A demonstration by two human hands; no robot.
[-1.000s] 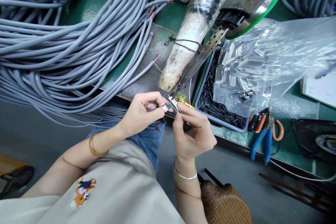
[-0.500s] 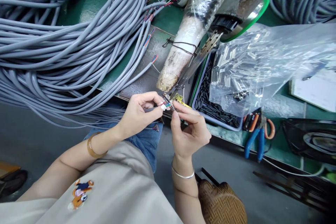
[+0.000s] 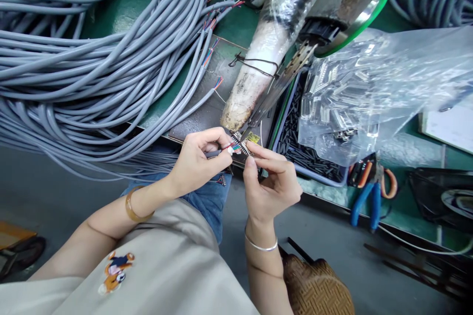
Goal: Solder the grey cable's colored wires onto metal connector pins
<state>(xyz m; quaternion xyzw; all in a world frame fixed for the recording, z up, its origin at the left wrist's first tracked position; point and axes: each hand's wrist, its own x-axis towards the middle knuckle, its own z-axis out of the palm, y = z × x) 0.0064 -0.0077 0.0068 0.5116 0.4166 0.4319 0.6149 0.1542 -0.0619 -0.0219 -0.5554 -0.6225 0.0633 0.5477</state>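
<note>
My left hand [image 3: 203,160] is closed on the end of a grey cable, whose thin coloured wires [image 3: 234,148] fan out past the fingertips. Those wires meet a small metal multi-pin connector [image 3: 241,143], and several seem joined to it, though I cannot tell how many. Between thumb and fingers my right hand [image 3: 271,177] pinches the connector's right end. Just above it is the tip of a soldering iron or hot-air tool with a perforated metal barrel [image 3: 291,71]. Another wired connector [image 3: 222,179] hangs below, over the lap.
Bundles of grey cables [image 3: 111,64] cover the left. A stained, wrapped tube [image 3: 247,74] slants down centrally. Right stand a bin of black sleeves [image 3: 295,150], a plastic bag of connectors [image 3: 343,103], and blue-handled pliers [image 3: 365,202]. A woven stool [image 3: 318,288] stands below.
The view has shifted slightly, so things on the right sit farther right. Both hands keep their hold on the cable and connector, with only slight movement.
</note>
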